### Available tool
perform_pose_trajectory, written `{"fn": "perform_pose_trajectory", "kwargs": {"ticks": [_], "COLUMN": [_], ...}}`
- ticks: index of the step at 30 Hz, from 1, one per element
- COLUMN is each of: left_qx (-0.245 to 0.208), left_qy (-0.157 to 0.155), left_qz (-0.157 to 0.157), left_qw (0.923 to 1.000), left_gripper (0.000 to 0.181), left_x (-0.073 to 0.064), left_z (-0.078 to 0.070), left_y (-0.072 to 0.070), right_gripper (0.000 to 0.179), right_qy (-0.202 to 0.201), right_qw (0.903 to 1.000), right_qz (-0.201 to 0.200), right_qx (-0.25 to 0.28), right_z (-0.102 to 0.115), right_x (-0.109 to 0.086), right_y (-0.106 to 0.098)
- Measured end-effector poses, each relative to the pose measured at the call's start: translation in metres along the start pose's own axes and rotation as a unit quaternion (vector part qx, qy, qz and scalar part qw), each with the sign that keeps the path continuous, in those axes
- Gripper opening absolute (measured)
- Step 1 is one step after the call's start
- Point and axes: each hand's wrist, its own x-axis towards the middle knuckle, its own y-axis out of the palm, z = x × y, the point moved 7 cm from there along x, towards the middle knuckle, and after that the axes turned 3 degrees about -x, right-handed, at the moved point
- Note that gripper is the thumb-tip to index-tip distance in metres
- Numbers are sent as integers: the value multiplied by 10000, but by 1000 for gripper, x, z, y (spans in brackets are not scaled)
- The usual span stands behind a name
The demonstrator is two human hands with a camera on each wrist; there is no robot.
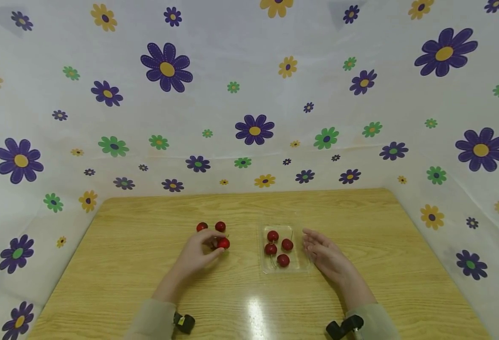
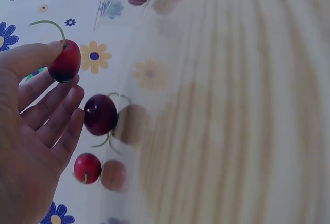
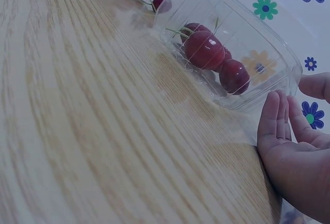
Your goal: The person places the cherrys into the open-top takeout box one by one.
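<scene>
Between thumb and fingers, my left hand (image 1: 196, 252) pinches a red cherry (image 2: 65, 61) whose curved green stem points up in the left wrist view. Two more cherries, one on the left (image 1: 202, 227) and one on the right (image 1: 220, 226), lie on the table just beyond that hand. A clear plastic container (image 1: 264, 269) stands to the right with several cherries (image 1: 283, 260) inside. Beside its right wall is my right hand (image 1: 327, 259), fingers nearly straight and holding nothing. Whether its thumb touches the rim in the right wrist view, I cannot tell.
The wooden table (image 1: 139, 226) is glossy and reflects light near the front. A white flowered cloth (image 1: 215, 104) hangs behind it and along both sides. Small black devices are strapped to the left wrist (image 1: 184, 323) and right wrist (image 1: 344, 327).
</scene>
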Motion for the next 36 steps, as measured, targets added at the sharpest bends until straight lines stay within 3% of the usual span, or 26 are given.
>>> {"fn": "perform_pose_trajectory", "kwargs": {"ticks": [7,21,36], "left_qx": [-132,-149,-184], "left_qy": [172,110,494], "left_qz": [-49,100,212], "left_qw": [9998,9998,9984], "left_gripper": [32,33,31], "left_x": [5,17,36], "left_z": [-8,-23,-46], "left_y": [11,34,59], "right_gripper": [43,43,45], "right_qy": [-46,-138,-157], "right_qw": [10000,9998,9997], "right_qz": [50,156,176], "right_qx": [32,71,106], "right_z": [0,-1,-2], "right_x": [1,1,1], "right_y": [1,0,-1]}}
